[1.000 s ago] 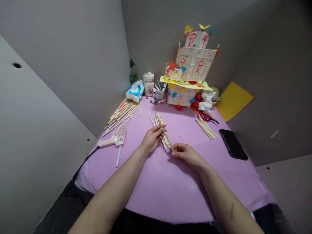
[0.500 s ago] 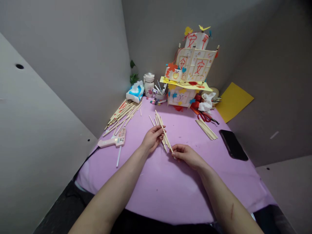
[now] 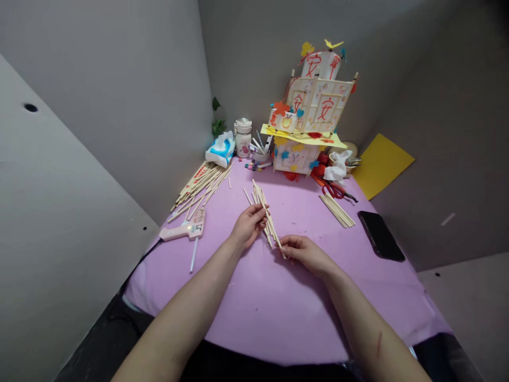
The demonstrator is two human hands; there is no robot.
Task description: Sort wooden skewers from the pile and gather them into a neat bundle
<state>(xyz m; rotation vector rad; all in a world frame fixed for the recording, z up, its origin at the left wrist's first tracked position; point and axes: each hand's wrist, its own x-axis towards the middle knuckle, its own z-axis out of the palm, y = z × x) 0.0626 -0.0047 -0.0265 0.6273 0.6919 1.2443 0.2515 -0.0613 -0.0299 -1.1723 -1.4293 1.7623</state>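
Several thin pale wooden sticks (image 3: 259,195) lie in a loose bunch at the middle of the table, slanting from upper left to lower right. My left hand (image 3: 250,224) is closed around the upper part of one stick, its fingers also over the bunch. The lower end of that same stick sits between the thumb and fingers of my right hand (image 3: 297,249). To the right lies a neat row of similar sticks (image 3: 337,211), apart from both hands. A pink glue gun (image 3: 186,230) with a clear glue stick (image 3: 194,255) rests at the left.
A larger stick pile (image 3: 201,185) lies back left beside a tissue pack (image 3: 221,149). A decorated paper-and-stick lantern (image 3: 314,109) stands at the back, near a bottle (image 3: 243,139) and pen cup (image 3: 261,156). Red-handled scissors (image 3: 333,189) and a black phone (image 3: 380,236) are right.
Almost nothing differs. Both hands stay on the stick, with only a very slight shift of the fingers.
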